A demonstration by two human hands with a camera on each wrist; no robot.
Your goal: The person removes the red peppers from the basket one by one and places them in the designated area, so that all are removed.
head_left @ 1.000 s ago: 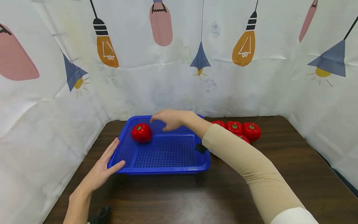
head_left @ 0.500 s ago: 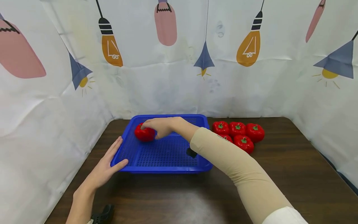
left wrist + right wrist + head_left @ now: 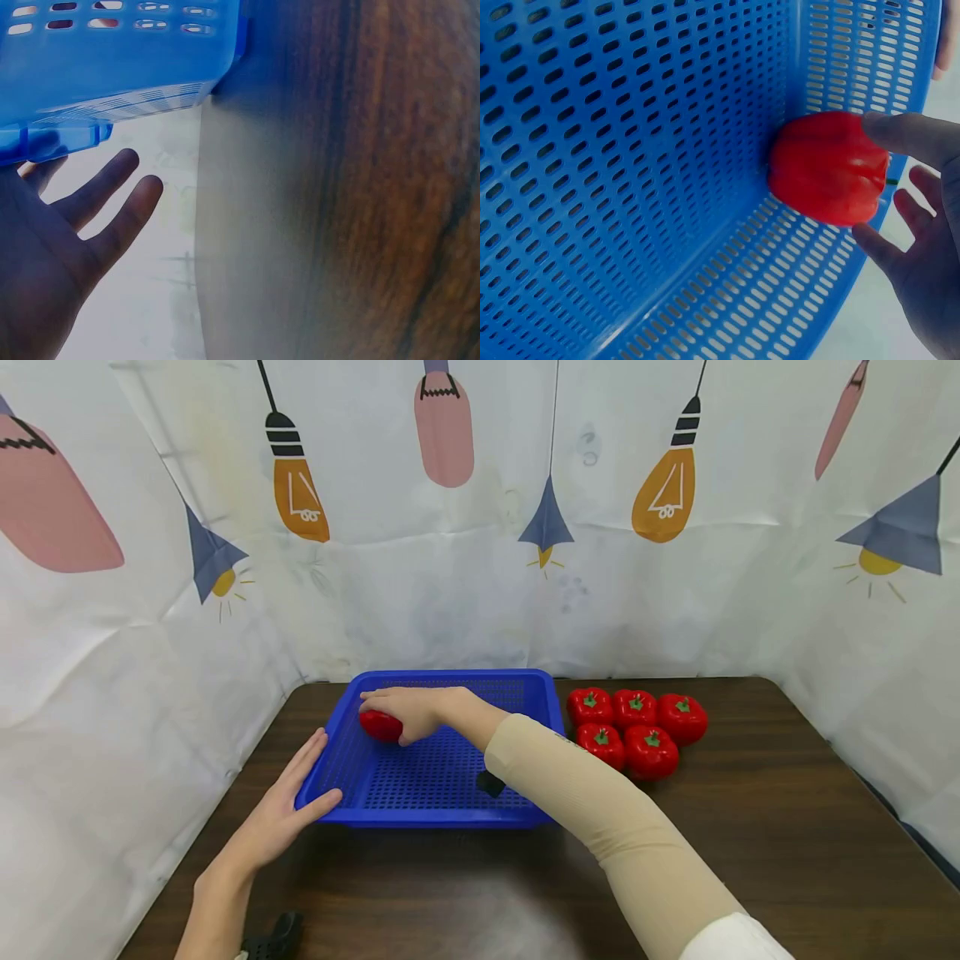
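A red bell pepper (image 3: 380,725) stands in the far left corner of the blue perforated basket (image 3: 442,817). My right hand (image 3: 411,707) reaches down over it, thumb and fingers placed around its stem end. In the right wrist view, the thumb and one fingertip meet the sides of the pepper (image 3: 826,166), whose base is on the basket floor. My left hand (image 3: 273,810) lies along the basket's near left corner, fingers spread and straight, thumb over the rim. The left wrist view shows that hand (image 3: 52,240) beside the basket's outer wall (image 3: 112,67).
Several more red bell peppers (image 3: 651,752) are grouped on the dark wooden table (image 3: 480,893), just right of the basket. A white printed curtain (image 3: 450,593) hangs behind and at both sides of the table.
My right hand has come down and left onto the pepper in the basket, with its fingers now around it. The left hand keeps its place on the basket corner.
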